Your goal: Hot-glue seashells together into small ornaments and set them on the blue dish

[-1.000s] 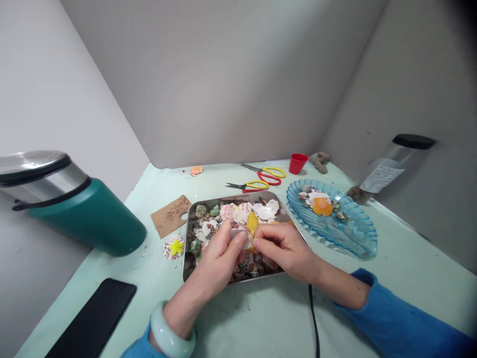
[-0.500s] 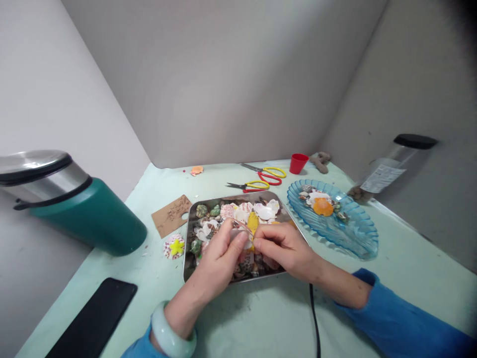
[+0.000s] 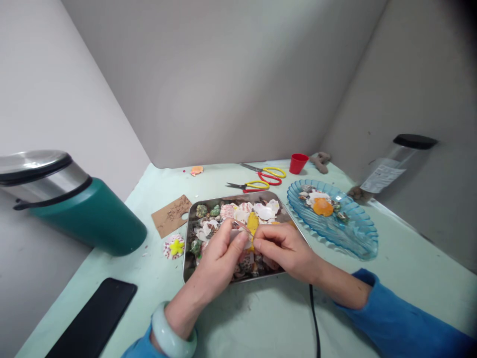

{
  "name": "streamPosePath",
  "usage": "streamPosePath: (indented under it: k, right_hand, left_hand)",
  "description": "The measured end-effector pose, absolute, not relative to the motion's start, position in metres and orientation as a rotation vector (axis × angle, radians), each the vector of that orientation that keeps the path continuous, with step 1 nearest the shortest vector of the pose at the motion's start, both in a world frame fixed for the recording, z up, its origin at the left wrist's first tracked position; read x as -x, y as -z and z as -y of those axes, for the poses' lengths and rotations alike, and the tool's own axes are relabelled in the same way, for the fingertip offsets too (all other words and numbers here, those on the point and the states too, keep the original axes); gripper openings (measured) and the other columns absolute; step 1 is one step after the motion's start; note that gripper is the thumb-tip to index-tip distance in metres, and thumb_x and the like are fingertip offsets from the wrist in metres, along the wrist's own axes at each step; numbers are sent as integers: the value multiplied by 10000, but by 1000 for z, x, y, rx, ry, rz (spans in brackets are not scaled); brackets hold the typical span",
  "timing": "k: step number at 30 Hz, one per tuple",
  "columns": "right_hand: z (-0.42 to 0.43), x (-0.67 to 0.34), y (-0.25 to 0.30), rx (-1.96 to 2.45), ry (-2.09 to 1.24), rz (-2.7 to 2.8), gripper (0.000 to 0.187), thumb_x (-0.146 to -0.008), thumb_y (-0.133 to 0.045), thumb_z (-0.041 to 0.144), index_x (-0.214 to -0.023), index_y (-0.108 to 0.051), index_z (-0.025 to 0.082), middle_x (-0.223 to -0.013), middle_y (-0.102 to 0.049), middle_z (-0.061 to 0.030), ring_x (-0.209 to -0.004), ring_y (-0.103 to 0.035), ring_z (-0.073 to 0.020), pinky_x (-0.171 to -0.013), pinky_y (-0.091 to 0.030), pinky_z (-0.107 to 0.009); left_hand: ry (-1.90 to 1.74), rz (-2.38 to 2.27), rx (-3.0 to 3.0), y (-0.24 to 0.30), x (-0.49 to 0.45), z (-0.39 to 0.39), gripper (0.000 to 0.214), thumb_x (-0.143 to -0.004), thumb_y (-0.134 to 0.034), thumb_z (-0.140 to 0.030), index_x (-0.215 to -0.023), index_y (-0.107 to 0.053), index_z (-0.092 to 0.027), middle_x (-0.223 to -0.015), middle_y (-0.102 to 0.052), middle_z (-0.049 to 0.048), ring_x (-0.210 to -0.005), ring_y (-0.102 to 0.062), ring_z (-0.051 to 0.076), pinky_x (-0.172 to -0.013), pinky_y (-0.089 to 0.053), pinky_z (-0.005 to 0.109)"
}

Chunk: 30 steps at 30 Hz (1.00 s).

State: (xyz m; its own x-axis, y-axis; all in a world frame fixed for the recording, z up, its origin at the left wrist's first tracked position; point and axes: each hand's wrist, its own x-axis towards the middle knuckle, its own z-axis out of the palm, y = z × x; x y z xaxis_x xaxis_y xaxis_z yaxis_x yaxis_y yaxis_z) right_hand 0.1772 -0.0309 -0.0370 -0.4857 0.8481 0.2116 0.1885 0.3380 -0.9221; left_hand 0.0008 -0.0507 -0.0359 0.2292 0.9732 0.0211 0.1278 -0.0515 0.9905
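A metal tray (image 3: 188,233) full of several coloured seashells lies in front of me. Both hands meet above its near half. My left hand (image 3: 219,256) is closed, its thumb and fingers pinching a pale pink-and-white shell (image 3: 238,229). My right hand (image 3: 285,246) is closed too, its fingertips pinched against the same shell from the right. A yellow shell (image 3: 252,222) shows just behind the fingers. Most of the held shell is hidden by my fingers.
A blue glass dish (image 3: 354,231) with a few shells stands right of the tray. Two scissors (image 3: 257,185), a red cup (image 3: 298,163), a brown card (image 3: 170,215), a green bin (image 3: 74,209), a black phone (image 3: 93,320) and a black cable (image 3: 315,323) lie around.
Barely anything has moved. My fingers have shifted slightly on the shell between them; both hands stay over the tray.
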Motion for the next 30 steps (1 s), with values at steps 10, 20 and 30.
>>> streamPosePath:
  k: [10, 20, 30]
  right_hand:
    - [31, -177, 37, 911, -1067, 1963, 279, -855, -492, 207, -581, -446, 181, -512, -385, 62, -492, -347, -76, -481, -283, -211]
    - [31, -177, 39, 877, -1002, 2025, 279, -850, -481, 195, -578, -422, 187, -538, -370, 58, -513, -338, -83, -498, -279, -218]
    - [33, -175, 37, 892, -1030, 1953, 287, -866, -483, 221, -586, -424, 193, -501, -388, 62, -480, -343, -80, -472, -283, -216]
  left_hand:
    - [-1008, -1147, -1437, 33, -2, 51, 247, -872, -542, -448, -842, -521, -204, -633, -403, -49, -571, -358, 113, -532, -311, 237]
    - [-991, -1154, -1443, 34, -2, 51, 241, -866, -545, -444, -841, -527, -205, -626, -409, -51, -557, -359, 110, -510, -295, 229]
    - [-961, -1088, -1382, 37, -2, 50, 290, -876, -526, -486, -819, -463, -209, -578, -425, -59, -522, -375, 100, -486, -283, 231]
